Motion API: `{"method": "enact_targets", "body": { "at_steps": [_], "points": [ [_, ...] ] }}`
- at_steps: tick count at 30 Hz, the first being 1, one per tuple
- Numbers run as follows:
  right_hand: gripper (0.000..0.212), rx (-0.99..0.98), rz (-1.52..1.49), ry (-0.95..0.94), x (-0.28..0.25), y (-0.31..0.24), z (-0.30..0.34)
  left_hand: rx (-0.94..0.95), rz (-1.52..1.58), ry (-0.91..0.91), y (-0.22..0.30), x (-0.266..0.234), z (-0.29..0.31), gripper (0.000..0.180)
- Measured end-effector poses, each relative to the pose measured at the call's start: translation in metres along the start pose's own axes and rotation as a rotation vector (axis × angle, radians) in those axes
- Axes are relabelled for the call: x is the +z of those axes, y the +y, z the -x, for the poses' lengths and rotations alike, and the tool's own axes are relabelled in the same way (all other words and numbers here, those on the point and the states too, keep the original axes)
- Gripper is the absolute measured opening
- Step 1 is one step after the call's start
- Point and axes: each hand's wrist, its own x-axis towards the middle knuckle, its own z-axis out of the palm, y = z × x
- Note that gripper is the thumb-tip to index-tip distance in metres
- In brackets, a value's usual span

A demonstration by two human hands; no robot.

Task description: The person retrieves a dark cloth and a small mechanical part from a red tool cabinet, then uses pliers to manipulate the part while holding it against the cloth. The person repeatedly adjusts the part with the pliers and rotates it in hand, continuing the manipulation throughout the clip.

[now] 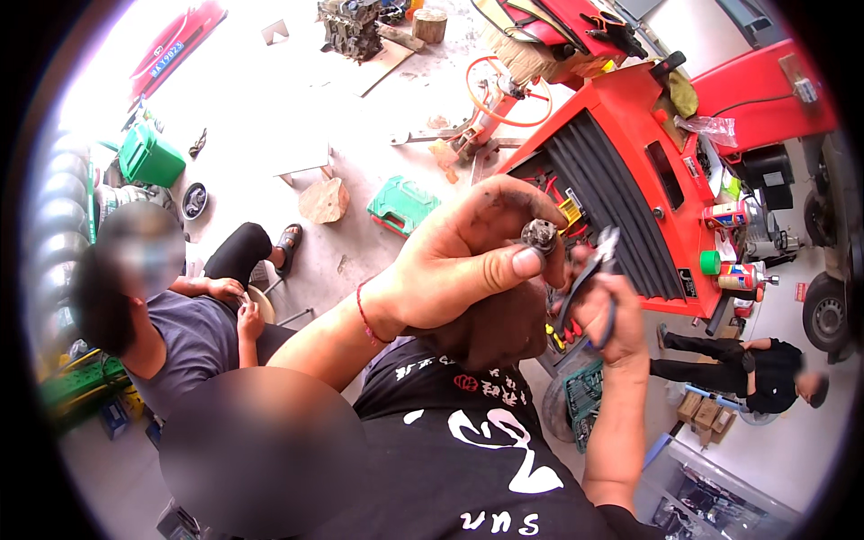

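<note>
My left hand [450,256], with a red cord on the wrist and dark smudges on the fingers, is raised in the middle of the view. Its thumb and curled fingers grip a small, dirty round metal part [539,235]. A dark shape beneath that thumb is too shaded to make out. Just to its right, my right hand [614,315] is closed on a pair of pliers [576,292] with dark handles. The pale metal jaws point up, beside the round part, and are slightly blurred; I cannot tell whether they touch it.
Beyond my hands stands a red tool cabinet [643,171] with tools in it; spray cans [733,274] line its right side. A green case [400,202] and a wood block [324,200] lie on the floor. One person [189,328] sits at left, another [774,373] stands at right.
</note>
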Motion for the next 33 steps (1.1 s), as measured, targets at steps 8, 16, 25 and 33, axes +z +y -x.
{"method": "enact_targets", "body": {
  "at_steps": [8,16,25,33],
  "points": [
    [0.058,-0.199,0.343,0.176,0.022,0.01,0.038,0.075,-0.203,0.072,0.0,0.002,0.001,0.038],
    [0.077,-1.109,1.664,0.244,0.098,-0.047,0.048,0.04,-0.281,0.127,0.0,0.012,0.007,0.039],
    [0.077,-1.095,1.709,0.182,0.103,-0.052,0.041,0.16,-0.356,0.047,-0.009,0.004,0.005,0.042],
    [0.073,-1.104,1.645,0.096,0.099,-0.047,0.034,0.097,-0.346,0.063,-0.005,-0.001,0.011,0.04]
  ]
}}
